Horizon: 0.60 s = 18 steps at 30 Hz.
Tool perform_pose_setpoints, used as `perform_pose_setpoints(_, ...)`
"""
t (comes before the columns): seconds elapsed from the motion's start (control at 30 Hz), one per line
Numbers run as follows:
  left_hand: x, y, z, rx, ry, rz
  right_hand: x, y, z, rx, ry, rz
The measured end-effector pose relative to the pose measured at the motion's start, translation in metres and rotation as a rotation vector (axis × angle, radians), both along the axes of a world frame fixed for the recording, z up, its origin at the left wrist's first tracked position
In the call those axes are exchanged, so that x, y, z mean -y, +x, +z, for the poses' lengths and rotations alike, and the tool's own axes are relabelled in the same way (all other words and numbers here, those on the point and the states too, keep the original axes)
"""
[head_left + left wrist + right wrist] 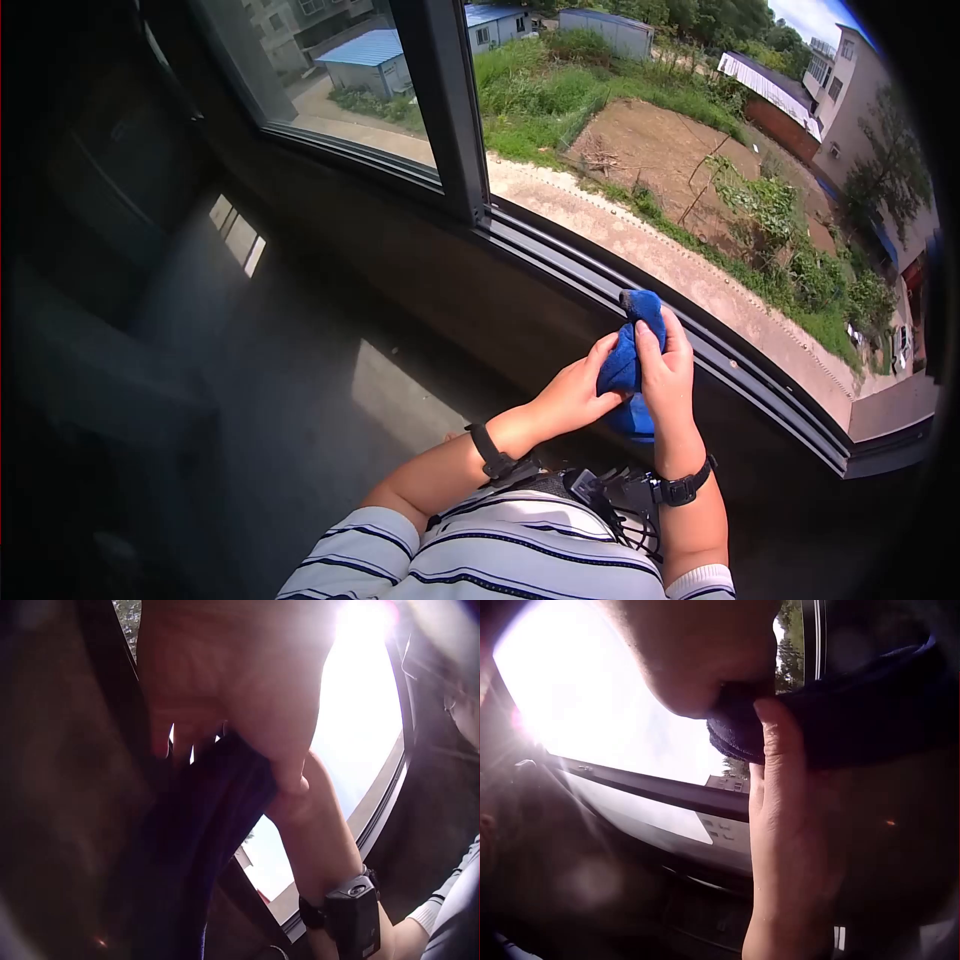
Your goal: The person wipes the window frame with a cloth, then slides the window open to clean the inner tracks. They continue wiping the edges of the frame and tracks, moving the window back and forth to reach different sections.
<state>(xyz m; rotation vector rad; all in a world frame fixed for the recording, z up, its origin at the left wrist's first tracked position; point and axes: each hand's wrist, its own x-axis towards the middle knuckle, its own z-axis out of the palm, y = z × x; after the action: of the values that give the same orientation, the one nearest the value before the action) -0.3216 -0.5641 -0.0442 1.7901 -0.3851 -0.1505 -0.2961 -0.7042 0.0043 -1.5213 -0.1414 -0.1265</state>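
Note:
A bunched blue cloth (622, 362) is held between both hands in front of the window sill, its lower end hanging below the fingers. My left hand (578, 386) grips it from the left, thumb up along its side. From the right, my right hand (667, 365) pinches the cloth, its thumb lying over the front. In the left wrist view the cloth (214, 802) looks nearly black and hangs down under the left hand (232, 682). The right wrist view shows the left thumb (780, 739) pressed to the cloth (862, 720), which stretches off to the right.
The metal window track (570, 262) runs diagonally just beyond the hands, with an upright frame post (452, 110) to the left. A glass pane (340, 80) fills the left part. Below lies a grey floor (270, 370) with sunlit patches. Black cables (625, 510) hang at the waist.

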Motion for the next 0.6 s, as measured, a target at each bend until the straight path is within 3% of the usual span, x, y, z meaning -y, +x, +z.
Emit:
perform_pose_setpoints(0.13,-0.07,-0.002,-0.009,0.088,-0.088,0.252,-0.048,0.017,-0.005,0.07,-0.157,0.208)
perform_pose_setpoints(0.17,-0.094,-0.003,-0.005,0.06,-0.063,0.301,-0.057,0.022,0.001,-0.046,-0.041,0.303)
perform_pose_setpoints(0.23,-0.135,-0.006,-0.008,0.182,0.126,0.441,-0.074,0.043,0.004,0.007,-0.06,0.314)
perform_pose_setpoints(0.3,-0.175,-0.005,-0.006,0.191,0.17,0.428,-0.089,0.065,0.008,0.04,-0.213,0.252)
perform_pose_setpoints(0.33,-0.184,-0.006,-0.006,0.239,0.159,0.519,-0.093,0.077,0.004,0.072,-0.228,0.244)
perform_pose_setpoints(0.43,-0.221,-0.006,-0.008,0.057,0.006,0.599,-0.112,0.105,0.005,0.137,-0.392,0.239)
perform_pose_setpoints(0.47,-0.233,0.001,-0.012,0.139,0.082,0.612,-0.118,0.116,0.002,0.156,-0.458,0.232)
perform_pose_setpoints(0.6,-0.259,0.025,-0.003,0.104,-0.111,0.784,-0.15,0.155,0.008,0.224,-0.639,0.291)
